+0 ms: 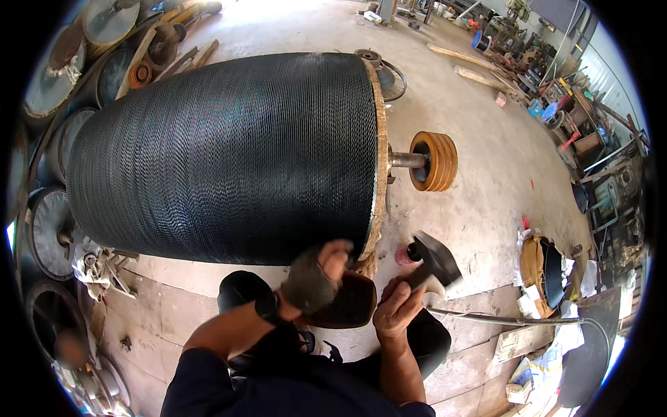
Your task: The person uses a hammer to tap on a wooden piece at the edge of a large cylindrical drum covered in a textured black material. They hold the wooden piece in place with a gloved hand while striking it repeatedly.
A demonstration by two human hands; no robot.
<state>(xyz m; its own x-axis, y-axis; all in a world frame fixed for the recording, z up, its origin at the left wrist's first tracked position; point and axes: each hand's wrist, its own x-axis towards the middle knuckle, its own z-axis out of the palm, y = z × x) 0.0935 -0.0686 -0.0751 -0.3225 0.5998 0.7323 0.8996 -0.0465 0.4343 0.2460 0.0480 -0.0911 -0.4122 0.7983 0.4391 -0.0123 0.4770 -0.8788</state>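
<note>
Right hand (398, 306), bare, has its fingers (394, 297) wrapped around a hammer (438, 258), the dark head raised above the floor (486, 167) to the right of the knees, slightly blurred. Left hand (311, 283), in a fingerless glove, sits at the lower right end of the big black ribbed roller (229, 160), fingers curled and blurred; cannot tell whether they pinch anything. Roller lies lengthwise across the front, pale brown rim (381, 146) at its right end, shaft (408, 160) jutting out to a grooved orange-yellow pulley (440, 163).
</note>
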